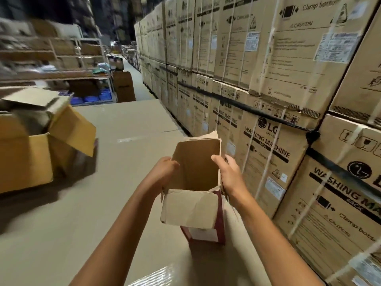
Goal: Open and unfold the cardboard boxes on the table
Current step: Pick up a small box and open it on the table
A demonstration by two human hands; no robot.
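A small box [195,182], brown inside and dark red outside, is held upright with its top open, close to the right edge of the worktop [127,162] and towards its near side. Its base is seen low against the worktop surface; whether it rests there or is lifted slightly cannot be told. The near flap [189,209] is folded outward and down over the front wall, creased and torn at its edge. The far flap [206,136] is raised behind the opening. A white label is seen on the lower front wall.

The box is gripped at both side walls. The left hand [165,172] is curled over the rim of the left wall. The right hand [228,172] is clamped on the right wall, with the thumb hooked inside the opening and the fingers kept outside. Both forearms are stretched forward from the near edge.

The worktop is covered with plain brown sheeting. At its left edge a large box [24,157] is set with its flaps thrown open, and flat cardboard pieces [33,98] are piled over its top.

Along the right edge a wall of cartons [268,151] printed "WASHING MACHINE" is stacked high, bound by a black strap [247,108] and pale bands. Beyond the far left corner, shelves [61,56] with goods are seen, blurred, with blue bins [92,98] at the bottom.
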